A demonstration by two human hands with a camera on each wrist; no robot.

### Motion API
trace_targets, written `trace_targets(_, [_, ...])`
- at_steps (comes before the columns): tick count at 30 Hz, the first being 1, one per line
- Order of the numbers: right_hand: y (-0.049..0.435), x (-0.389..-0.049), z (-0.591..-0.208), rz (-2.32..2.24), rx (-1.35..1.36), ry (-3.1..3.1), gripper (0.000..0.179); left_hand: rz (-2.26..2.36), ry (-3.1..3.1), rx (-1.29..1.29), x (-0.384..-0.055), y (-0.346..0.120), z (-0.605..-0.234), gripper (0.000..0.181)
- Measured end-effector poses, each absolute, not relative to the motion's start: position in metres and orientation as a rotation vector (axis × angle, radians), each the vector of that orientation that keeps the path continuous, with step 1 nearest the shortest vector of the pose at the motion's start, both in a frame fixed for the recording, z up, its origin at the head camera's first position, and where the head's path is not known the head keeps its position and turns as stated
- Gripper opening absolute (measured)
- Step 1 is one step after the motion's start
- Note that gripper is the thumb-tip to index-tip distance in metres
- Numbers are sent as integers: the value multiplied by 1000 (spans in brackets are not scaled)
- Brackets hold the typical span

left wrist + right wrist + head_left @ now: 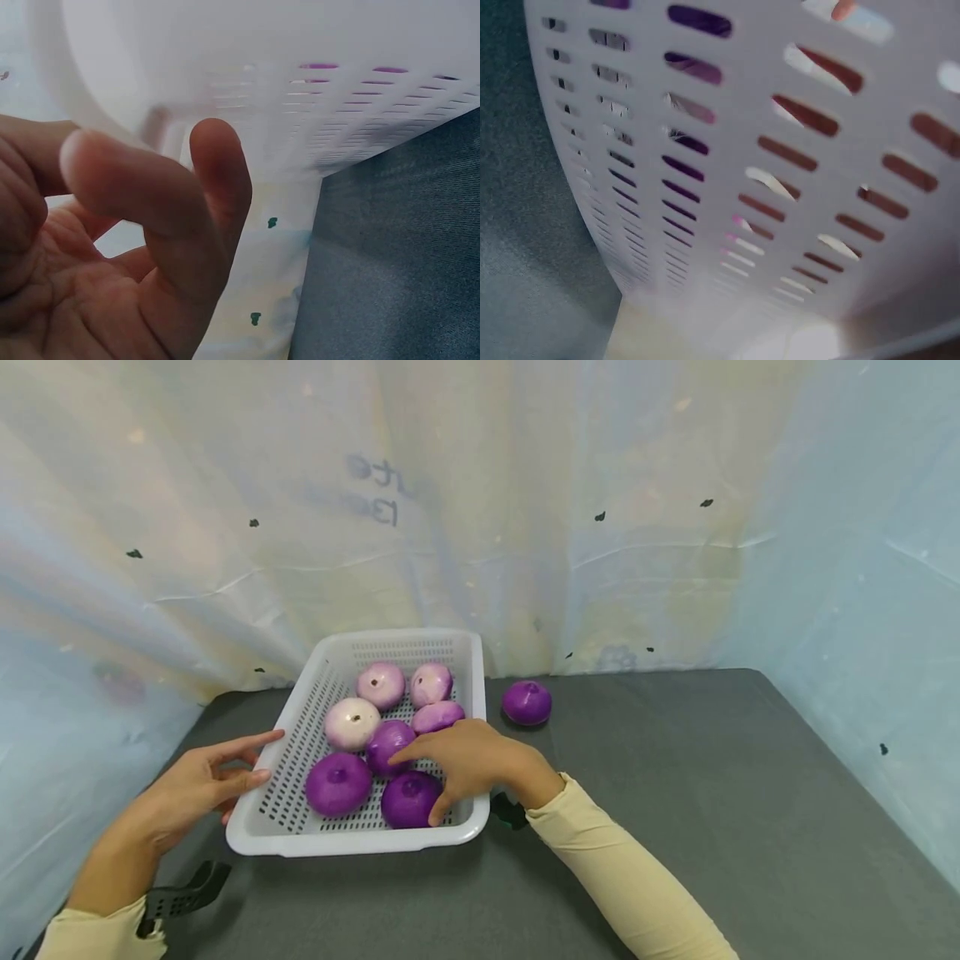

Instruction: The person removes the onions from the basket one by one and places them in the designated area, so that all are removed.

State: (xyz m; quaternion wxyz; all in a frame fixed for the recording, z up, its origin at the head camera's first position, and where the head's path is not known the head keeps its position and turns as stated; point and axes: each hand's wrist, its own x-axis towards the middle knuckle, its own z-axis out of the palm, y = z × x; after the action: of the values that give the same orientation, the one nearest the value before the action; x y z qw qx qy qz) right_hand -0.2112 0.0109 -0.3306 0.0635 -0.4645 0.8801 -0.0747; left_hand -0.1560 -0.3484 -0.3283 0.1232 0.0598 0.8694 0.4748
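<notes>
A white perforated plastic basket (352,846) sits on the dark table with several onions in it. Its left rim is gripped by my left hand (198,781), thumb and index finger at the edge; the left wrist view shows those fingers (219,161) against the outer wall. My right hand (468,760) reaches over the right rim, fingers spread about a dark purple onion (409,797) at the front right, the thumb beside it. A finger overlaps the middle purple onion (386,743). In the right wrist view the basket wall (735,90) largely hides that hand.
Another purple onion (527,702) lies on the table (675,793) right of the basket. Inside the basket are a whitish onion (352,723), a large purple onion (337,785) and paler ones at the back. A plastic curtain (525,568) hangs behind.
</notes>
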Motion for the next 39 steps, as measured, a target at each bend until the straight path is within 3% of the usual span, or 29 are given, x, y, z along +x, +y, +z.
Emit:
trace_targets(23, [-6, -213, -332, -26, -1374, 2515, 70, 1340, 2545, 134, -155, -344, -325, 68])
trace_targets(39, [-1, -212, -328, -281, -1411, 2533, 85, 1344, 2541, 154, -155, -347, -327, 66])
